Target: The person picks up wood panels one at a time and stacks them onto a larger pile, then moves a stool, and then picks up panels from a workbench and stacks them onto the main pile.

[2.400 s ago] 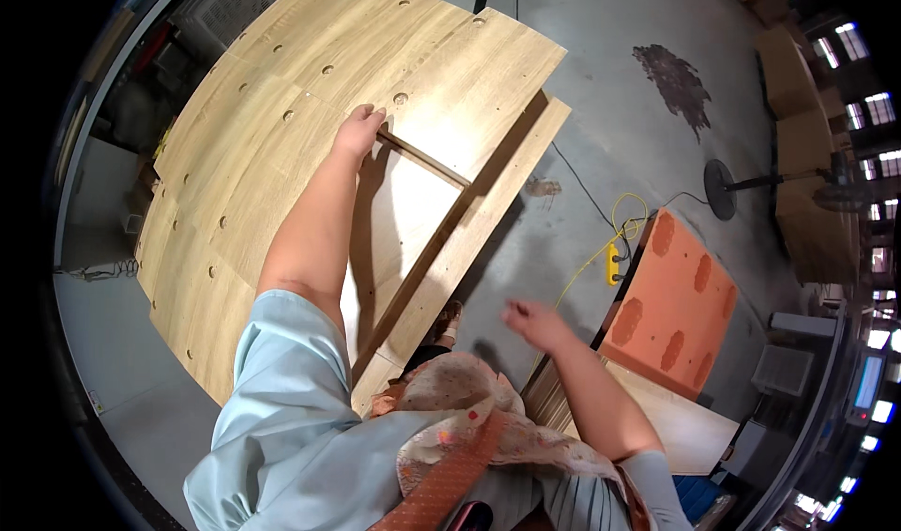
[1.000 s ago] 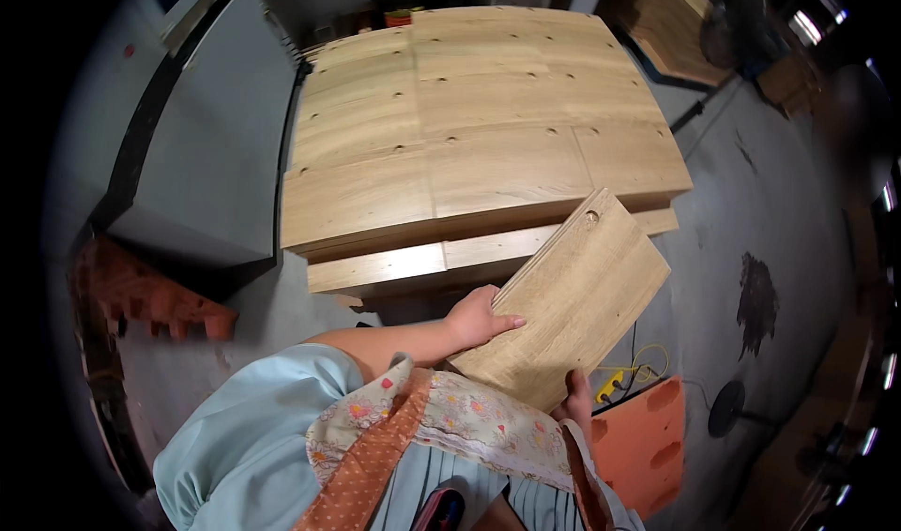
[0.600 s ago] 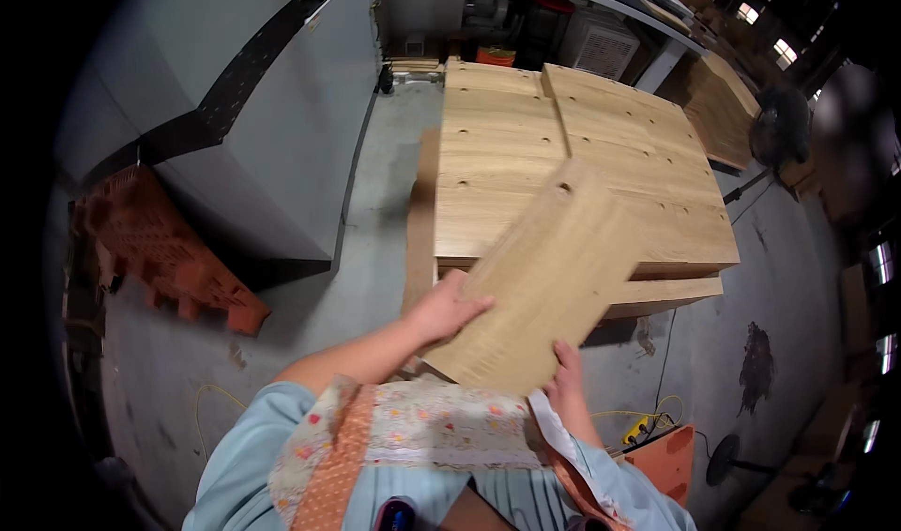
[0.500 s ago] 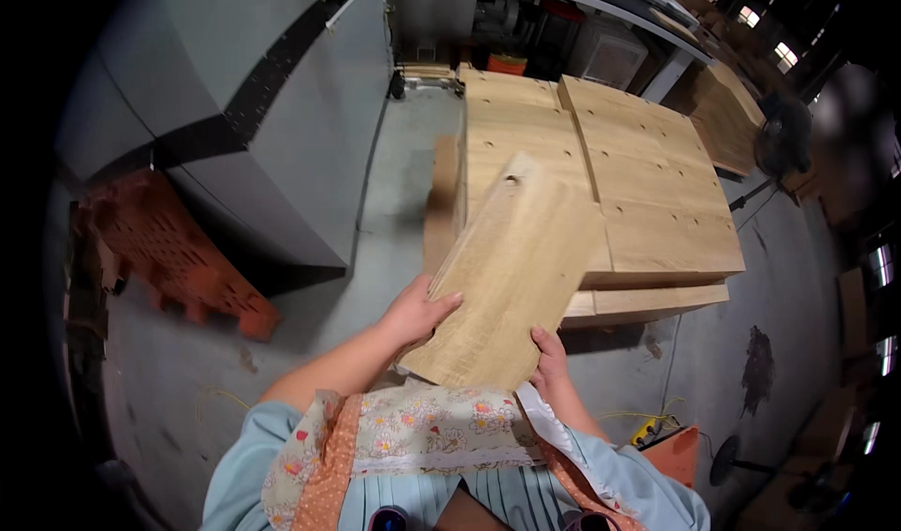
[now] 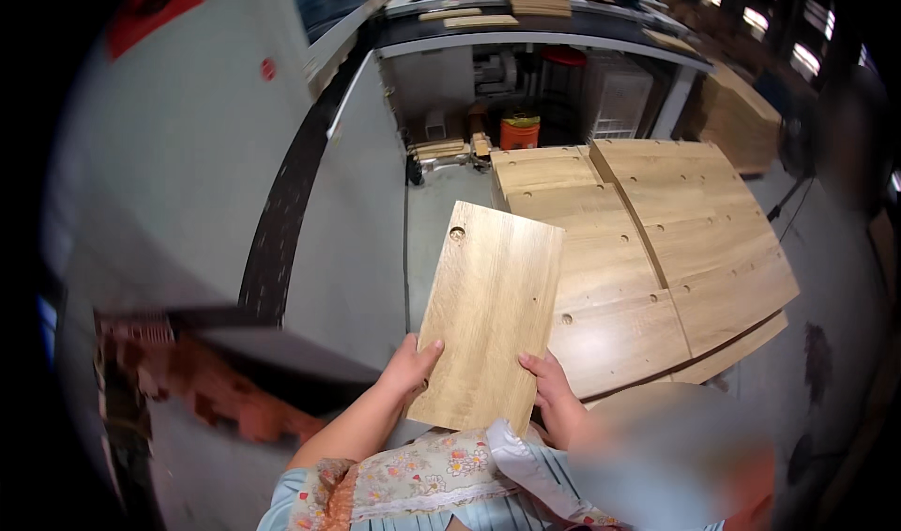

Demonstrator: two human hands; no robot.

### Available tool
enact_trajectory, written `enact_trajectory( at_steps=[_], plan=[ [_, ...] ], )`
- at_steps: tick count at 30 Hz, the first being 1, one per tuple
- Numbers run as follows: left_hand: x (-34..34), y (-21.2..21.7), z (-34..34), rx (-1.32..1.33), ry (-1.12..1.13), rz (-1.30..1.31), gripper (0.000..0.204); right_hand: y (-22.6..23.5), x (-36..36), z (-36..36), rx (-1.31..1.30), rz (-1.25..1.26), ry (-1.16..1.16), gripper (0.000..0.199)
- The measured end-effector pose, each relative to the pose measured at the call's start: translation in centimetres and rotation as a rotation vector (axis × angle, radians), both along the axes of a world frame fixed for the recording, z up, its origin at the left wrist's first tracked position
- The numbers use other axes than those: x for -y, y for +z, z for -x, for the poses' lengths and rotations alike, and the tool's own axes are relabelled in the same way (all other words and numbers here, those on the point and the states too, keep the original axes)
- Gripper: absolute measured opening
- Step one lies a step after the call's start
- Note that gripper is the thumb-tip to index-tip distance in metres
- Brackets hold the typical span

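A light wood-grain board (image 5: pixel 490 315) is held up in front of my body, its face turned to me. It has a round drilled hole near its upper left corner and a tiny dark dot on the right. My left hand (image 5: pixel 409 370) grips the left edge low down, thumb on the face. On the opposite edge my right hand (image 5: pixel 554 390) does the same, thumb on the face too. The fingers of both hands are partly hidden behind the board. Just beyond it to the right lie stacked wooden panels (image 5: pixel 619 329) with similar holes.
On the left stands a tall grey machine cabinet (image 5: pixel 343 250), with an orange-red plastic pallet (image 5: pixel 216 390) at its foot. A dark-topped workbench (image 5: pixel 601 30) runs across the back, with wood strips on it. Beneath are an orange bucket (image 5: pixel 520 133) and a red stool (image 5: pixel 563 55).
My view has swung up and left, so the stacked panels sit lower and further right. The board has turned more upright, still between both hands.
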State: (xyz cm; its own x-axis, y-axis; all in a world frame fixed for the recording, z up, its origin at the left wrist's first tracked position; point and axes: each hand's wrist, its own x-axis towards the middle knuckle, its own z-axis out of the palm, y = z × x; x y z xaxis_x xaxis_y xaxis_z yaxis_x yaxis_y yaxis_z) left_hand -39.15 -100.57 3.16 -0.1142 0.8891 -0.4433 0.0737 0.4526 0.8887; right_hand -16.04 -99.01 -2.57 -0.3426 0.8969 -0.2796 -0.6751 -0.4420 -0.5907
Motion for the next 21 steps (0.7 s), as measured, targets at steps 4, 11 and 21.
enact_trajectory(
  at_steps=[4, 11, 21],
  plan=[
    [-11.3, 1.8, 2.8, -0.127, -0.084, 0.053, 0.039, 0.2, -8.5, 3.6, 0.007, 0.029, -0.048, 0.052],
    [-30.0, 2.0, 5.0, -0.216, -0.334, 0.195, 0.034, 1.0, -21.5, 5.1, 0.288, 0.079, -0.059, 0.056],
    [-60.1, -4.2, 0.7, -0.320, -0.727, 0.192, 0.045, -1.3, -39.1, 6.2, 0.509, 0.026, -0.328, 0.046]
  ],
)
